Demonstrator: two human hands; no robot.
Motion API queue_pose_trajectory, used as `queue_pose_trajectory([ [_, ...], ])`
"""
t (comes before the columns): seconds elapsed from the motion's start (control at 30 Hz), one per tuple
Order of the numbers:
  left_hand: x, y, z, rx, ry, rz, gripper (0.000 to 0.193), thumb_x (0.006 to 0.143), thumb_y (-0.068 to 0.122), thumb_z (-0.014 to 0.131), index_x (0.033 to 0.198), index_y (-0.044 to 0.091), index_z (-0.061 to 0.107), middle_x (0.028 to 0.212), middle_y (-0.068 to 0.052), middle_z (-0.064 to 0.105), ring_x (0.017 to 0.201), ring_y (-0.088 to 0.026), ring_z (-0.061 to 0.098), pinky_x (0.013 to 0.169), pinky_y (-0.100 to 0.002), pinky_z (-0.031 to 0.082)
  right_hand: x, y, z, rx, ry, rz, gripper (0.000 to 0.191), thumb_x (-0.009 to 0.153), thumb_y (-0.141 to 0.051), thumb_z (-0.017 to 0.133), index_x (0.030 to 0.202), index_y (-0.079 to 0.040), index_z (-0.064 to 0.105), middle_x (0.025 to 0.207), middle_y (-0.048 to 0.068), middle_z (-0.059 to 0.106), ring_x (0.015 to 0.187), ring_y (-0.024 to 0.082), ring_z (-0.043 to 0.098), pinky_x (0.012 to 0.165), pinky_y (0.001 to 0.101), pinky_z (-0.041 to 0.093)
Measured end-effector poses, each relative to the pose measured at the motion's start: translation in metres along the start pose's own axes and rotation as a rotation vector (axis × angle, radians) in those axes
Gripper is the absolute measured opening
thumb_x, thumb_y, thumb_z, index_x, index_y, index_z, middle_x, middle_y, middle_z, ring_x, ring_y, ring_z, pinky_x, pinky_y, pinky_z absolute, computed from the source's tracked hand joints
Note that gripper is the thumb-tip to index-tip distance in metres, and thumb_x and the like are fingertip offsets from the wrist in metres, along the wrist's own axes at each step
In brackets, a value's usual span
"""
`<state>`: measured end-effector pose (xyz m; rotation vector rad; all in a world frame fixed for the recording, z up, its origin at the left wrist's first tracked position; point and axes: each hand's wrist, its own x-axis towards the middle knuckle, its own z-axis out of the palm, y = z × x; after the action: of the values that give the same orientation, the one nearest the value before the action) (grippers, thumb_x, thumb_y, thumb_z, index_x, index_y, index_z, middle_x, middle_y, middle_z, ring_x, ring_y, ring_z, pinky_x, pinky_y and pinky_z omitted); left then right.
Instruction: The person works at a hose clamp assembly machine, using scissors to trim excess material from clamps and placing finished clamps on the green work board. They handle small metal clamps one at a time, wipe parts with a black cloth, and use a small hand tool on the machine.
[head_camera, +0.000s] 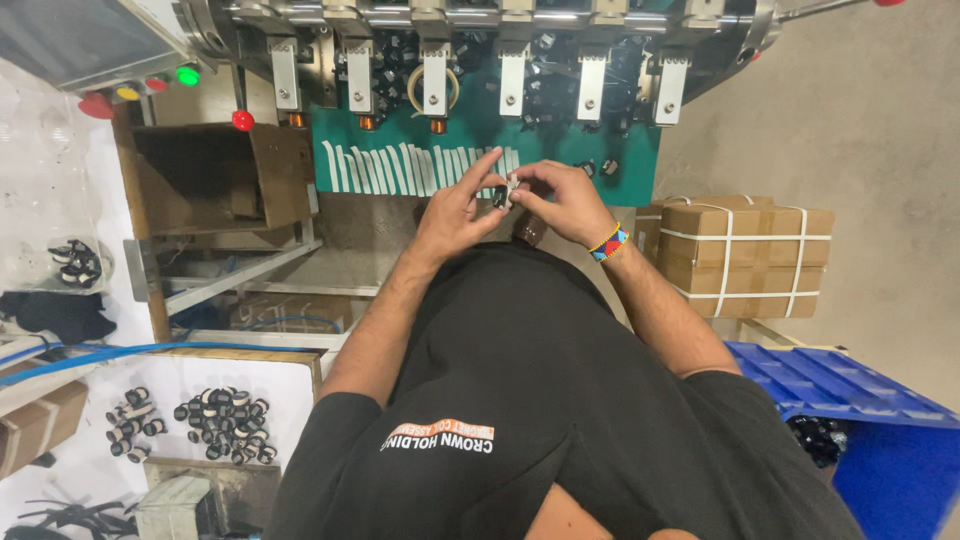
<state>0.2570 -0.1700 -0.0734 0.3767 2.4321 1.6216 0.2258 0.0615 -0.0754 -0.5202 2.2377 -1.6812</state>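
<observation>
1. A green machine panel (470, 130) carries a row of white strips (400, 168)
2. Metal brackets (512, 80) hang in a row above it
3. Red, yellow and green buttons (187, 75) sit at the upper left
4. An open cardboard box (215, 175) stands beside the panel
5. Strapped cardboard boxes (745, 255) are stacked at right, near a blue crate (860, 400)
6. Small black-and-white parts (222, 425) lie grouped on a white surface (160, 380)
</observation>
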Motion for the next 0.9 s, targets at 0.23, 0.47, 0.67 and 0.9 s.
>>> queue_pose_trajectory([
  [0.23, -0.009, -0.020, -0.026, -0.007, 0.047, -0.043, 0.086, 0.083, 0.015, 0.080, 0.157, 0.019, 0.037, 0.121, -0.004, 0.077, 0.048, -0.010, 0.050, 0.051, -0.029, 0.047, 0.021, -0.044, 0.043, -0.457, 0.121, -0.024, 0.011, 0.092, -0.012, 0.074, 0.102, -0.008, 0.074, 0.094, 0.009, 0.072, 0.087, 0.028, 0.070, 0.076, 0.0411, 0.054],
  [0.47, -0.015, -0.103, -0.007, -0.459, -0.025, -0.427, 0.063, 0.086, 0.023, 0.082, 0.141, 0.007, 0.055, 0.103, -0.015, 0.077, 0.085, -0.011, 0.072, 0.071, -0.025, 0.058, 0.011, -0.046, 0.099, -0.658, 0.063, -0.038, 0.032, 0.085, -0.010, 0.069, 0.116, -0.003, 0.067, 0.096, 0.015, 0.069, 0.089, 0.037, 0.067, 0.073, 0.0483, 0.051],
  [0.67, 0.001, -0.111, -0.048, 0.342, 0.187, 0.084, 0.051, 0.086, 0.042, 0.086, 0.118, 0.007, 0.067, 0.102, -0.013, 0.075, 0.085, -0.026, 0.070, 0.076, -0.034, 0.055, 0.011, 0.071, 0.089, -0.852, 0.014, 0.297, 0.017, 0.088, -0.021, 0.074, 0.099, -0.008, 0.070, 0.097, 0.017, 0.073, 0.089, 0.041, 0.069, 0.071, 0.0517, 0.054],
  [0.9, 0.073, -0.041, -0.088, -0.097, 0.349, -0.074, 0.042, 0.088, 0.025, 0.081, 0.122, 0.004, 0.069, 0.088, -0.010, 0.061, 0.061, -0.020, 0.058, 0.058, -0.033, 0.047, 0.009, 0.116, 0.044, -0.915, 0.285, 0.395, 0.023, 0.090, -0.022, 0.074, 0.109, -0.010, 0.070, 0.091, 0.016, 0.073, 0.085, 0.039, 0.070, 0.070, 0.0516, 0.054],
])
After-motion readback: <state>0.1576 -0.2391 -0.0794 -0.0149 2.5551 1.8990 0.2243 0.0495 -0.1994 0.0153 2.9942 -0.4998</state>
